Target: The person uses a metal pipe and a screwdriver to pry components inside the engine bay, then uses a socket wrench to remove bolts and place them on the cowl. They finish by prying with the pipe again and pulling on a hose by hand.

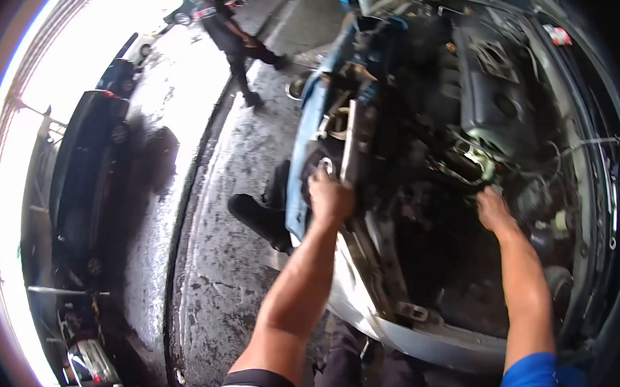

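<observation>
My left hand (332, 201) is closed at the front edge of the car, beside a long pale metal bar (350, 143). A small shiny metal loop (327, 165) shows just above its fingers; I cannot tell what the hand grips. Deeper in the engine bay, my right hand (493, 210) is closed, fingertips down by a brightly lit metal part (487, 166) below the black engine cover (497, 92). What lies in the fingers of my right hand is hidden. A blue panel (301, 149) runs along the car's front, left of my left hand.
The silver fender (427, 346) is close to my body. A black shoe (255, 213) and dark trouser leg show beside the car's front. Farther off, a person (231, 41) in dark clothes is on the pavement. A dark car (85, 182) and a motorcycle (96, 362) stand at left.
</observation>
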A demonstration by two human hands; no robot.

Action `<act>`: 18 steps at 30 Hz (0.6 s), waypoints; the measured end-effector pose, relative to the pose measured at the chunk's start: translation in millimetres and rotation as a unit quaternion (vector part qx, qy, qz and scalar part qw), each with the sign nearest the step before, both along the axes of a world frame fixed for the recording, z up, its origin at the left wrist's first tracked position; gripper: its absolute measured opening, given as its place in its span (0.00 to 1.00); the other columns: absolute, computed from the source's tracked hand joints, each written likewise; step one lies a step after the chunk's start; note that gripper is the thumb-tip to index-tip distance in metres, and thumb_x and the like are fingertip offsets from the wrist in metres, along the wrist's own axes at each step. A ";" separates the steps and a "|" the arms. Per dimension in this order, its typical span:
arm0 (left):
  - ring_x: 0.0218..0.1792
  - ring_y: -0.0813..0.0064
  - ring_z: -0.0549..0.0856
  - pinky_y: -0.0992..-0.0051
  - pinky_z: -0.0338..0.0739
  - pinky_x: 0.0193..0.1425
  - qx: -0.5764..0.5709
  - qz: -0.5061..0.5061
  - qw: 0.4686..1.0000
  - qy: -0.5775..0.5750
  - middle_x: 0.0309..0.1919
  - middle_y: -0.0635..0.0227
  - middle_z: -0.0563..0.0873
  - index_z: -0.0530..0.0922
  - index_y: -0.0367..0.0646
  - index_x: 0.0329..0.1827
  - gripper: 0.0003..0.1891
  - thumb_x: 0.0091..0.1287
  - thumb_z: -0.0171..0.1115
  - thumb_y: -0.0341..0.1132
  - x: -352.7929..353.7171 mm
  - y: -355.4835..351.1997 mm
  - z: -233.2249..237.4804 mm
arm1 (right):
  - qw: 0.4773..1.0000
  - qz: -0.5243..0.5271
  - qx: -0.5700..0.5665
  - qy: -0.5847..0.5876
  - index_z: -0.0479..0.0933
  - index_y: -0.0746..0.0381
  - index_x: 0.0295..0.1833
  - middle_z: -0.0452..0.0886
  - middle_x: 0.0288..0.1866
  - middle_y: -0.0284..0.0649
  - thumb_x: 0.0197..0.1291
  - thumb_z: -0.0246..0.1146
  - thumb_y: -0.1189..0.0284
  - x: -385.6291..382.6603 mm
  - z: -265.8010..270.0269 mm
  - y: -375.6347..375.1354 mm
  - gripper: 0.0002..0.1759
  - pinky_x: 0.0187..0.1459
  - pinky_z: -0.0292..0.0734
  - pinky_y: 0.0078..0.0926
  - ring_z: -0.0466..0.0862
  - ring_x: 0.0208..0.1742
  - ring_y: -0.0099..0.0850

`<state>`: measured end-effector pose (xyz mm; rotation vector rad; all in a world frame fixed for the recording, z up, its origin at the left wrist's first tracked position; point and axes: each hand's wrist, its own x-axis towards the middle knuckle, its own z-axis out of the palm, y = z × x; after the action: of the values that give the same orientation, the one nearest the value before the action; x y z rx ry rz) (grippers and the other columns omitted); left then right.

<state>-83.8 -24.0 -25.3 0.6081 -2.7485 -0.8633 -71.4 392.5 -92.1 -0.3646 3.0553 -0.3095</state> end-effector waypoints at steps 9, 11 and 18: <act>0.81 0.44 0.52 0.45 0.46 0.82 -0.027 -0.088 0.984 -0.151 0.79 0.42 0.55 0.57 0.44 0.80 0.48 0.62 0.68 0.58 41.1 23.2 19.7 | 0.999 -0.023 -0.028 0.010 0.80 0.63 0.41 0.80 0.42 0.56 0.60 0.64 0.76 -3.5 4.5 7.9 0.04 0.50 0.78 0.51 0.82 0.48 0.58; 0.81 0.46 0.52 0.41 0.47 0.81 -0.017 -0.095 0.982 -0.164 0.79 0.43 0.55 0.58 0.47 0.80 0.48 0.61 0.68 0.58 37.0 23.9 22.3 | 0.998 0.003 -0.050 0.037 0.81 0.63 0.40 0.80 0.40 0.56 0.58 0.62 0.79 -1.2 3.4 11.7 0.06 0.50 0.78 0.51 0.81 0.47 0.58; 0.81 0.47 0.52 0.43 0.45 0.81 -0.008 -0.099 0.981 -0.169 0.80 0.44 0.55 0.58 0.49 0.80 0.50 0.59 0.69 0.62 36.5 23.3 22.5 | 0.993 -0.113 0.003 -0.025 0.82 0.63 0.47 0.84 0.42 0.58 0.61 0.65 0.73 -4.9 -7.4 10.3 0.09 0.48 0.79 0.52 0.83 0.46 0.60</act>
<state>-47.2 -0.7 -2.8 0.5272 -3.1634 -0.8435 -76.3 402.8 -99.5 -0.0075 3.0497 -0.3119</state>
